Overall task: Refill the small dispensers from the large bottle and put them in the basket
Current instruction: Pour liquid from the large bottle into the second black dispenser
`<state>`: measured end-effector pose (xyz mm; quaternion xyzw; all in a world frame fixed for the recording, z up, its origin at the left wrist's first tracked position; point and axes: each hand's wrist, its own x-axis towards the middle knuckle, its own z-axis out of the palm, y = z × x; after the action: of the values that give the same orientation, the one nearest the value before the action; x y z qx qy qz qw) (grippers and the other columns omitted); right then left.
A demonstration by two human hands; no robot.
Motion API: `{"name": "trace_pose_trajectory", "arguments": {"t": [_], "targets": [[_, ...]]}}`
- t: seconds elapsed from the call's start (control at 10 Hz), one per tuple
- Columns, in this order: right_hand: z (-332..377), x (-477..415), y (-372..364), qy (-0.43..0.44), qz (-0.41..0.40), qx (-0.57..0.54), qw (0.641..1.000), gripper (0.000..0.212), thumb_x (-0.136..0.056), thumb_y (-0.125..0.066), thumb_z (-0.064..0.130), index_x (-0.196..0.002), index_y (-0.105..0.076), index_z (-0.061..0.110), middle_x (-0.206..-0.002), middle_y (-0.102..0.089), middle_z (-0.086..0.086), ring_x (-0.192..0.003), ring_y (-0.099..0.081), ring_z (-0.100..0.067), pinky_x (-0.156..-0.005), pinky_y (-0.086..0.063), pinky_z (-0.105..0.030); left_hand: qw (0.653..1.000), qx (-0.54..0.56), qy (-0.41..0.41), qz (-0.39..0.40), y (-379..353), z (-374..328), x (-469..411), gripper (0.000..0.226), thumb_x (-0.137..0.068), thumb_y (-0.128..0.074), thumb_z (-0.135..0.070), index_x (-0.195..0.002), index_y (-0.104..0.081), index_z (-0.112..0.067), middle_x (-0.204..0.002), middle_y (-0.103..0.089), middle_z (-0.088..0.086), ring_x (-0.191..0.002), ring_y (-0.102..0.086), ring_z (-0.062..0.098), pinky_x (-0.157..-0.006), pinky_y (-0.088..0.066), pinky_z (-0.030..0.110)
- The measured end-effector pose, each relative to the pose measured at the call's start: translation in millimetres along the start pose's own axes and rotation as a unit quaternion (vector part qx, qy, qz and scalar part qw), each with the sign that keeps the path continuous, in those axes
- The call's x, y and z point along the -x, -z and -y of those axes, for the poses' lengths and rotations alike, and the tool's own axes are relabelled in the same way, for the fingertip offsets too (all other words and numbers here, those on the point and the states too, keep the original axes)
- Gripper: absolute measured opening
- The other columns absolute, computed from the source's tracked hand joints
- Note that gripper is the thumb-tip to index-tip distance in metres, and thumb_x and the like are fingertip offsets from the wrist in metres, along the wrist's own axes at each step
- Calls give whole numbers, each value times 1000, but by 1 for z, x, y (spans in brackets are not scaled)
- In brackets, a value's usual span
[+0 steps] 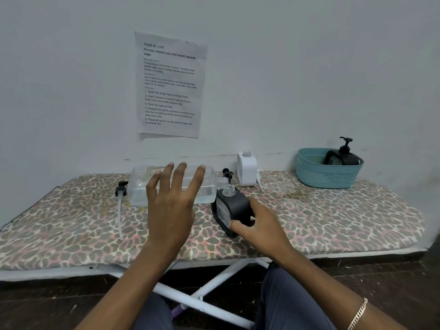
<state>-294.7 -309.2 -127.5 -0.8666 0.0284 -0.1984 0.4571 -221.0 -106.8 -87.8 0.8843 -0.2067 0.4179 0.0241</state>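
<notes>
The large clear bottle [204, 186] lies on its side on the board, its open neck against the open neck of a black dispenser [234, 204]. My left hand [172, 201] hovers over the clear bottle with fingers spread, and whether it touches the bottle is unclear. My right hand [258, 225] grips the black dispenser at its lower part. A white dispenser [246, 169] stands open behind it. One pump head with a tube [120, 198] lies left of the bottle, another pump [227, 173] behind the black dispenser. The teal basket [316, 175] holds one black pump dispenser [342, 156].
All of this sits on an ironing board with a leopard-print cover [333, 215], pushed against a white wall. A printed sheet [170, 85] is taped to the wall. The board's white legs [202, 303] and my knees are below the near edge.
</notes>
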Motion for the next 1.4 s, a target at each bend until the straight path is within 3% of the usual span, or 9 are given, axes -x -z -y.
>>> {"name": "trace_pose_trajectory", "arguments": {"t": [0.8, 1.1, 1.4], "targets": [[2, 1, 1, 5, 4, -3, 1000, 34, -83, -76, 32, -115, -63, 29, -94, -71, 13, -87, -65, -1, -70, -55, -22, 1000, -5, -1, -3, 1, 0, -1, 92, -67, -67, 14, -150, -56, -23, -145, -59, 17, -139, -52, 41, -111, -30, 55], [1, 0, 0, 6, 3, 3, 1000, 37, -82, -75, 34, -117, -64, 28, -96, -71, 14, -86, -66, -1, -73, -58, -27, 1000, -4, 0, -1, 1, -1, 0, 92, -68, -68, 14, -151, -55, -24, -145, -58, 17, -139, -51, 41, -112, -29, 55], [0, 0, 0, 8, 4, 0, 1000, 40, -82, -75, 35, -120, -63, 29, -98, -71, 14, -88, -65, 0, -72, -58, -24, 1000, 0, 3, 2, 1, -1, 0, 93, -67, -68, 14, -151, -55, -24, -145, -58, 17, -139, -51, 41, -112, -30, 55]]}}
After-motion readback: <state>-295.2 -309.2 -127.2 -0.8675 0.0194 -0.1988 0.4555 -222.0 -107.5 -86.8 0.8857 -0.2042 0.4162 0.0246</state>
